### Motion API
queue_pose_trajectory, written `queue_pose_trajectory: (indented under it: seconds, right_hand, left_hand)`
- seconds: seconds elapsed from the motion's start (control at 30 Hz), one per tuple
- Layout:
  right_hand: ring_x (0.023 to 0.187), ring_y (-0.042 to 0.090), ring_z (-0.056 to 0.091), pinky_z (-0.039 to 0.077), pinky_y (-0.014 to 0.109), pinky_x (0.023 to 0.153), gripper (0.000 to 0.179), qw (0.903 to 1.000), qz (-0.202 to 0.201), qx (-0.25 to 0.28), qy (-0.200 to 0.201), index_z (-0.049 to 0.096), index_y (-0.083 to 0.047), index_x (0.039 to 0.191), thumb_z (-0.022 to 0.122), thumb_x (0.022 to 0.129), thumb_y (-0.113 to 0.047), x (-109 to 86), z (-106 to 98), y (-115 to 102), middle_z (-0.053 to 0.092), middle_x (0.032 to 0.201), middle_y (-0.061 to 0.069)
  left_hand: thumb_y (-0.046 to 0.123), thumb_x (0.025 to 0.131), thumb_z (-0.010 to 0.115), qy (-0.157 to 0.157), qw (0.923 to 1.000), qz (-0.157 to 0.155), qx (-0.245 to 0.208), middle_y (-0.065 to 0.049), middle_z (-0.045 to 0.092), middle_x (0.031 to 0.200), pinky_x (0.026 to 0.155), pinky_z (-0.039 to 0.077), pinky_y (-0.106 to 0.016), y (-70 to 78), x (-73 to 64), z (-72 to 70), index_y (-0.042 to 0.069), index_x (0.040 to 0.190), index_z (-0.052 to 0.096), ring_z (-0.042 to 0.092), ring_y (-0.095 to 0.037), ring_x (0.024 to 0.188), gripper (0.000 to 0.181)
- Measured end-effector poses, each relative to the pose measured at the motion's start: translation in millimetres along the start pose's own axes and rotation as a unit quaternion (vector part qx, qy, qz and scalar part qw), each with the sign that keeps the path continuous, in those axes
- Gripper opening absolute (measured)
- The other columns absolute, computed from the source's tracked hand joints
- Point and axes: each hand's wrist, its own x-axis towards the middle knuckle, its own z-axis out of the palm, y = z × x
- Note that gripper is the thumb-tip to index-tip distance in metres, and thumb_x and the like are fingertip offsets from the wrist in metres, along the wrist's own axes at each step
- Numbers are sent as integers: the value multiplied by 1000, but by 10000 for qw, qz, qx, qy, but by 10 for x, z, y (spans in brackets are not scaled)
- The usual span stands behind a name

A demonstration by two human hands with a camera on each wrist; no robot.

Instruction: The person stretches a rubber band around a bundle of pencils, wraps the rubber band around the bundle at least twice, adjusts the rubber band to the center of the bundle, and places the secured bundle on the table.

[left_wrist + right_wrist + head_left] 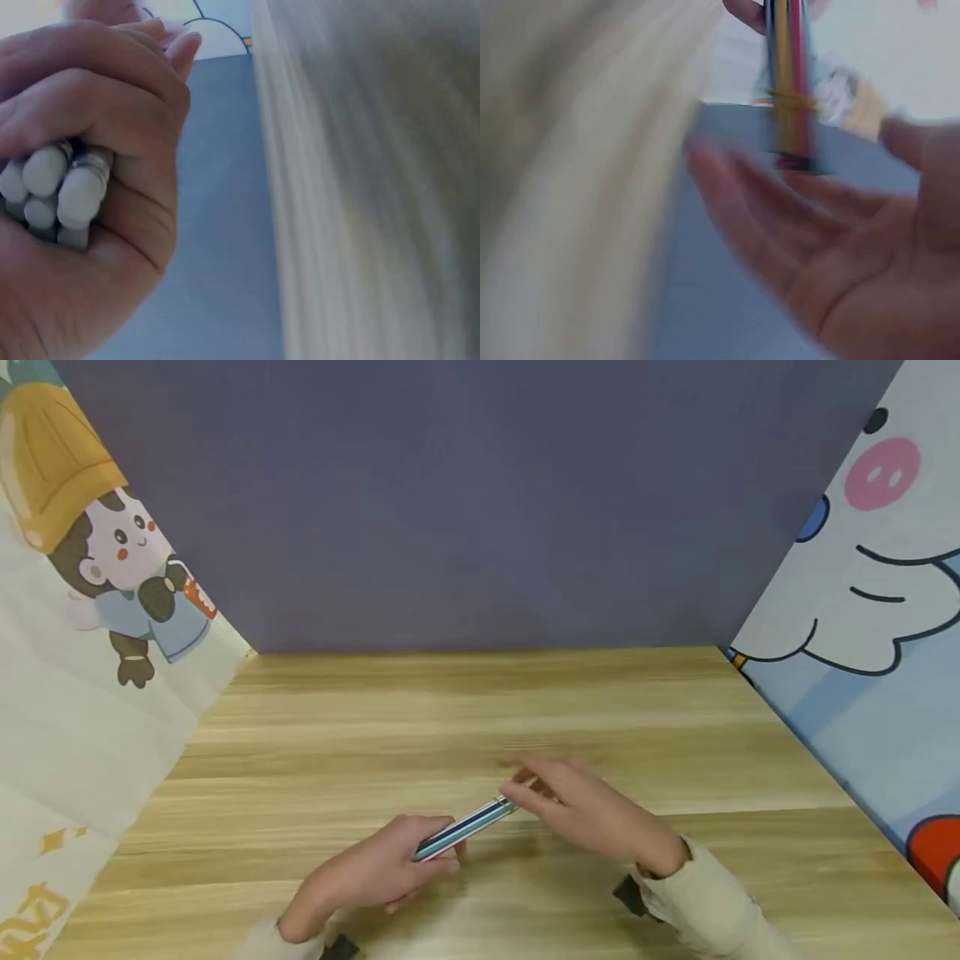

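My left hand (378,864) grips a bundle of striped pencils (465,829), which slants up toward the right above the table. From the left wrist view, several white eraser ends (79,196) with metal collars poke out of the curled fingers. A yellow rubber band (791,100) wraps the bundle near its other end, where dark, yellow and red pencils show. My right hand (588,806) is at that end, thumb and fingers spread loosely around it. In the right wrist view its fingers are blurred and extended, with the pencil ends just above the palm.
Beneath both hands lies a wood-grain table (450,718). A dark grey panel (480,510) rises along its back edge. Cartoon-printed sheets stand at the left (90,735) and right (847,710) sides.
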Motion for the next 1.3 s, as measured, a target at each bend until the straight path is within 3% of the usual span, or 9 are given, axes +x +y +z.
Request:
queue_pose_trajectory:
  seconds: [0.07,0.17,0.27,0.43,0.6,0.77,1.03,1.17,1.3]
  right_hand:
    - [81,23,70,61,45,70,33,9900,589,1175,-507,63,-13,124,49,106,-36,-38,36,189,71,96,6]
    - [73,29,68,60,52,64,26,9686,557,2395,-366,65,-2,118,51,106,-20,-122,95,384,68,88,22]
    - [78,27,69,61,47,68,28,9595,491,2770,153,62,0,125,54,104,-18,-152,130,452,67,95,28]
    - [89,31,71,60,49,79,30,9448,562,3211,320,60,4,124,59,101,-15,-162,190,460,67,101,31]
    - [90,33,71,58,53,81,31,9347,466,3520,177,59,11,122,63,98,-8,-209,240,457,66,101,35]
    - [88,30,72,59,51,79,29,9319,317,3607,189,60,12,119,64,96,-5,-231,267,468,69,98,29]
    - [88,27,72,59,49,79,31,9308,265,3644,65,60,14,121,65,96,-3,-249,315,528,69,100,29]
    - [89,25,72,60,45,79,32,9317,257,3622,-129,60,13,123,64,96,-4,-255,365,526,68,102,32]
    - [88,25,73,60,45,79,32,9365,310,3480,-311,63,7,124,66,96,-7,-260,399,502,67,103,35]
  left_hand:
    - [21,101,62,-239,9987,144,-424,4,49,55,28,38,-24,-23,18,-2,8,115,59,42,-4,34,19]
    - [14,100,62,-213,9901,526,-1281,-10,64,72,28,43,-31,-64,40,-59,6,128,53,58,-11,45,31]
    - [9,105,50,148,9731,993,-2073,-30,68,97,40,55,-41,-103,61,-109,-1,137,47,72,-27,73,34]
    - [27,112,24,1259,9472,1271,-2660,-34,56,129,79,58,-56,-114,100,-58,-12,134,46,62,-42,115,50]
    - [34,111,11,2114,9203,1754,-2787,-27,57,134,93,55,-50,-102,100,-25,-15,128,47,54,-48,123,62]
    - [33,110,6,2129,9044,2122,-3028,-25,59,132,96,54,-48,-106,99,-16,-7,125,54,55,-48,123,64]
    - [32,111,9,2125,9035,2204,-2998,-17,68,122,99,52,-43,-104,89,-9,5,112,63,63,-37,117,61]
    - [33,111,9,1927,9078,2118,-3065,-15,68,123,89,57,-46,-95,95,10,10,109,64,62,-34,119,60]
    - [32,111,10,1846,9141,2057,-2968,-16,68,122,95,53,-51,-78,107,21,8,107,63,61,-37,119,59]
